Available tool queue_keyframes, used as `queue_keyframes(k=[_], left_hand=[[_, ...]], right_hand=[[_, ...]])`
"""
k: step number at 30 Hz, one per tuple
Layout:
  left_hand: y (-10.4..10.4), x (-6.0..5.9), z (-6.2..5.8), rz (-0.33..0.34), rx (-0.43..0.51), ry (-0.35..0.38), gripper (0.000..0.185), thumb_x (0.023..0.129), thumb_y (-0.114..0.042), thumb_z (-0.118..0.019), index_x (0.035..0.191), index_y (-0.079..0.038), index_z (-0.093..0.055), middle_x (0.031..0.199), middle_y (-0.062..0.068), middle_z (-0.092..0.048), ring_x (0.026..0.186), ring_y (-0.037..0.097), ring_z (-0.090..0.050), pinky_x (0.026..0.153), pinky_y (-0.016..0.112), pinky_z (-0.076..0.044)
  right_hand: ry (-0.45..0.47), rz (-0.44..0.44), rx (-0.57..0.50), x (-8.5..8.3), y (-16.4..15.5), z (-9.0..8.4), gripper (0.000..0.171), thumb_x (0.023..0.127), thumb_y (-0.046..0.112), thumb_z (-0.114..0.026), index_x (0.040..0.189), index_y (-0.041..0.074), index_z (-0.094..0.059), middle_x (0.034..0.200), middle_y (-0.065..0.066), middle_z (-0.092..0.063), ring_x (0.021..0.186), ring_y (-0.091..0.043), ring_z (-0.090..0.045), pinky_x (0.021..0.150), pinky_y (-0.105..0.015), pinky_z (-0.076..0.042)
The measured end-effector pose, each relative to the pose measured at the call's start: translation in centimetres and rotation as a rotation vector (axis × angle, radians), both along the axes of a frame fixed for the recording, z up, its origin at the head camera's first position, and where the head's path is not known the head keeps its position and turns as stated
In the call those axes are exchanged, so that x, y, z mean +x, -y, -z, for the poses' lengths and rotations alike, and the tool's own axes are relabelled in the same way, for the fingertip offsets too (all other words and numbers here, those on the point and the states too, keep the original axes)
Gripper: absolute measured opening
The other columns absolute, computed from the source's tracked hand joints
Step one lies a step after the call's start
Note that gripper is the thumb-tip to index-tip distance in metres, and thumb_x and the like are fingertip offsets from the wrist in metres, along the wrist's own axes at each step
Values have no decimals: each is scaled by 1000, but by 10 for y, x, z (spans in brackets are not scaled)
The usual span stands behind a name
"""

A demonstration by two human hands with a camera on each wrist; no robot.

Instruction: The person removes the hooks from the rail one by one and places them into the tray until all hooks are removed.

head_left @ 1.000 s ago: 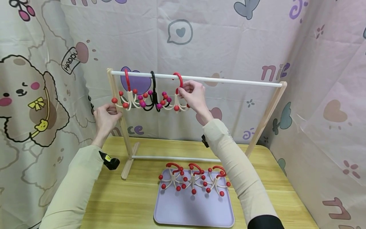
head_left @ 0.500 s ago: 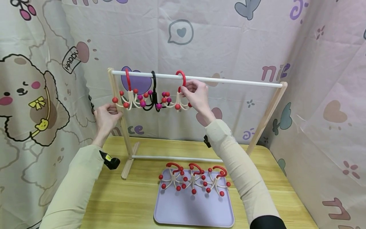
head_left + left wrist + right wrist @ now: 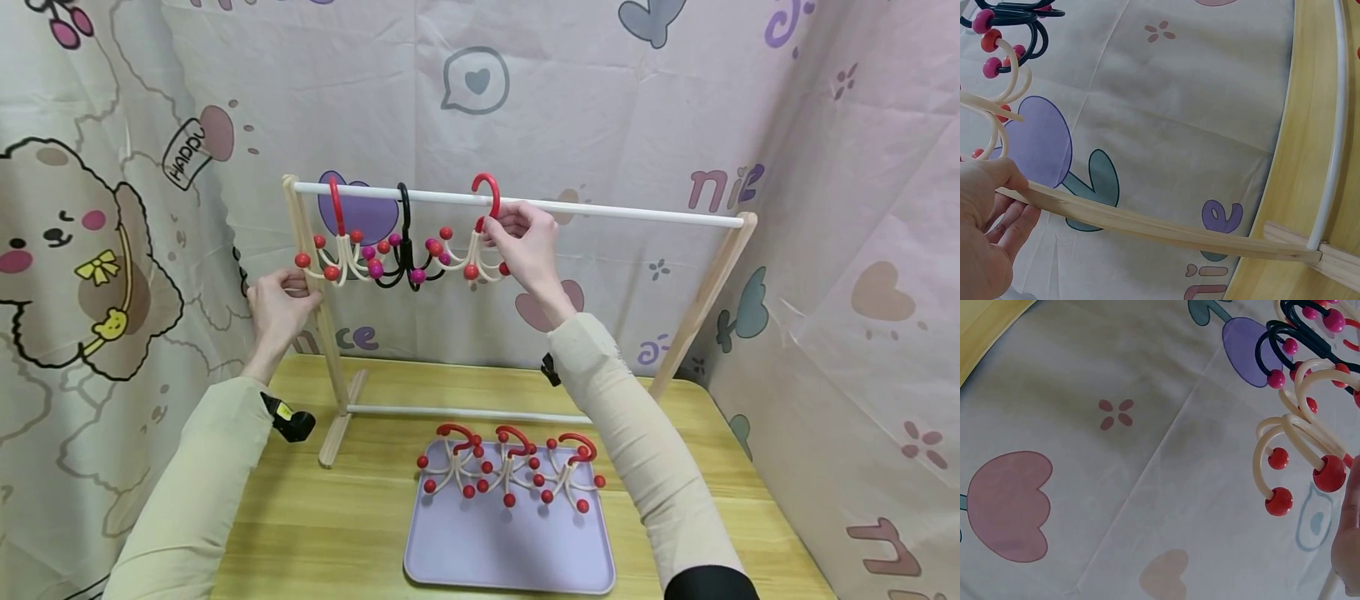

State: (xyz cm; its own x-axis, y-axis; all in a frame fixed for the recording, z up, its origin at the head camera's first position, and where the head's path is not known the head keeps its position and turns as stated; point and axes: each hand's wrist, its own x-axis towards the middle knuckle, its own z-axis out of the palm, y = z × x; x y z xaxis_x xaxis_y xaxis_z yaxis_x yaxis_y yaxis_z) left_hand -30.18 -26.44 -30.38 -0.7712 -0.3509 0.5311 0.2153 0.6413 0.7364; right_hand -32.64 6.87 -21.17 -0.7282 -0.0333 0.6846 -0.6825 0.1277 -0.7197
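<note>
My right hand (image 3: 527, 247) pinches a cream multi-arm hanger (image 3: 474, 265) with a red hook and red ball tips, just below its hook. That hook stands at the white rod (image 3: 622, 210), its top above it; I cannot tell whether they touch. Thumb and fingers of my left hand (image 3: 279, 302) grip the left wooden post (image 3: 1147, 226) of the rack. From the rod's left part hang another red-hooked cream hanger (image 3: 343, 254) and a black hanger (image 3: 406, 250) with pink balls. At the right wrist view's edge, part of my right hand (image 3: 1349, 544) shows beside the held hanger.
A lilac tray (image 3: 510, 554) lies on the wooden table (image 3: 315, 533) in front of the rack. Three red-hooked hangers (image 3: 508, 468) rest along its back edge. A lower white bar (image 3: 465, 412) joins the rack's feet, and printed curtains (image 3: 570, 100) surround the table.
My right hand has moved right along the rod with the hanger and risen slightly, so the hook's top sits higher above the rod. My left hand stays on the post.
</note>
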Motion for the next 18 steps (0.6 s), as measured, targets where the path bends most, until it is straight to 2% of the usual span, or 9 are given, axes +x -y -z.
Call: queue_keyframes(k=[4, 7, 14, 18], left_hand=[[0, 1, 0, 4, 2, 2, 29, 83, -6, -67, 109, 7, -70, 105, 30, -72, 61, -23, -42, 114, 47, -31], [-1, 1, 0, 2, 5, 4, 29, 83, -6, -67, 109, 6, -71, 105, 30, -73, 60, -24, -42, 114, 47, -33], [0, 0, -1, -7, 3, 0, 28, 83, -6, -67, 108, 6, -71, 104, 29, -73, 59, -25, -42, 110, 47, -38], [-1, 0, -1, -9, 2, 1, 28, 83, -6, -67, 108, 5, -71, 104, 29, -73, 59, -25, -42, 110, 46, -38]], right_hand=[[-23, -5, -26, 2, -3, 0, 14, 91, -2, -65, 101, -11, -67, 92, -30, -72, 70, -24, -72, 72, -31, -62], [-28, -4, -38, 5, -6, 0, 14, 91, -1, -66, 101, -11, -66, 93, -31, -72, 70, -24, -72, 73, -33, -62], [-59, 10, -21, 15, -13, 3, 17, 91, 3, -67, 102, -9, -67, 94, -29, -74, 67, -4, -69, 72, -21, -60], [-55, -6, -30, 19, -18, 10, 17, 91, 3, -68, 102, -10, -66, 93, -31, -72, 67, -3, -69, 71, -19, -59]])
